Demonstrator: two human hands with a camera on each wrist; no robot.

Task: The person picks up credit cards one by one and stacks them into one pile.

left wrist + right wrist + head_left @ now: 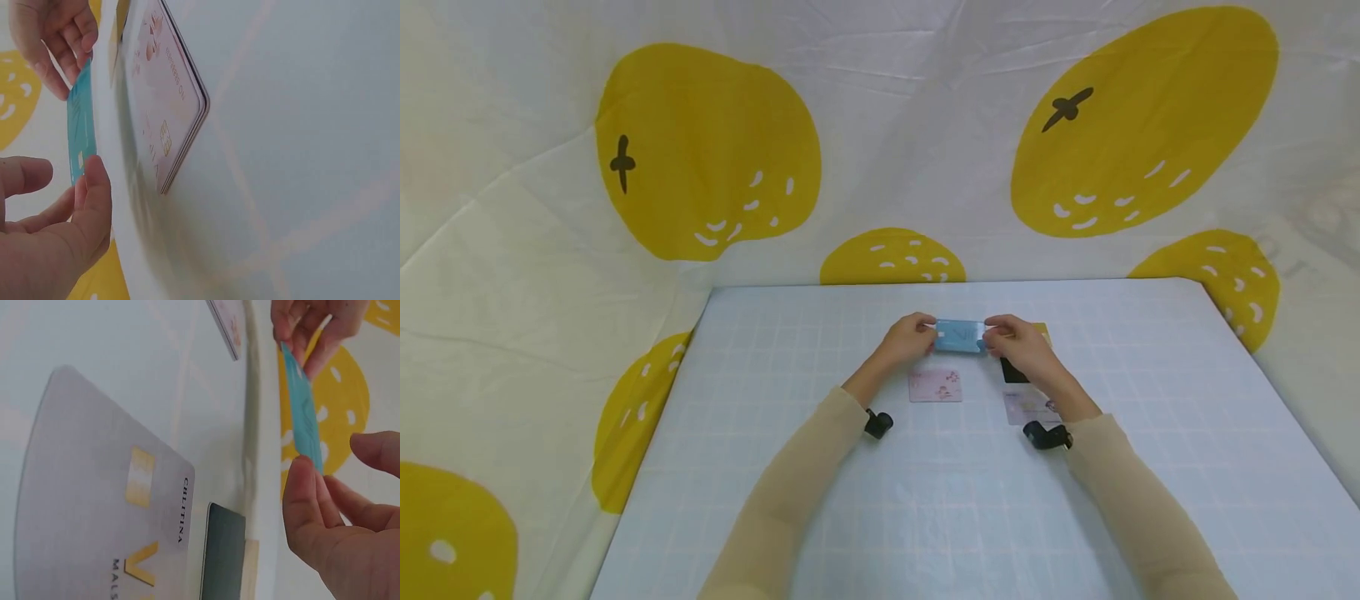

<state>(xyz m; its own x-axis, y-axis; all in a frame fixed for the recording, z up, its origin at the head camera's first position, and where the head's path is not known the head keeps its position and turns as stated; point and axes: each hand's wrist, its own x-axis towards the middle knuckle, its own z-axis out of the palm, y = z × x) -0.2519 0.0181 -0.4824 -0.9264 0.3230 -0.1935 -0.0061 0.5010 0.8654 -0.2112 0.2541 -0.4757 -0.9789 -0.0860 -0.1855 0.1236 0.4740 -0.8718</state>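
Note:
Both hands hold a light-blue chip card (958, 336) between them, lifted above the table. My left hand (910, 337) pinches its left end; in the left wrist view the left hand (56, 231) has its fingertips on the card's near end. At the other end, my right hand (1021, 343) pinches the card; one digit of that right hand (350, 531) stands off from it. A pink card (935, 386) lies below, and the left wrist view shows it as a thin stack of cards (169, 94).
Under and beside the right hand lie a silver-grey card (1022, 407), a black card (1013, 372) and a gold card (1042, 330). They rest on a pale gridded tabletop (925, 500). Behind hangs a white cloth (910, 125) with yellow fruit shapes.

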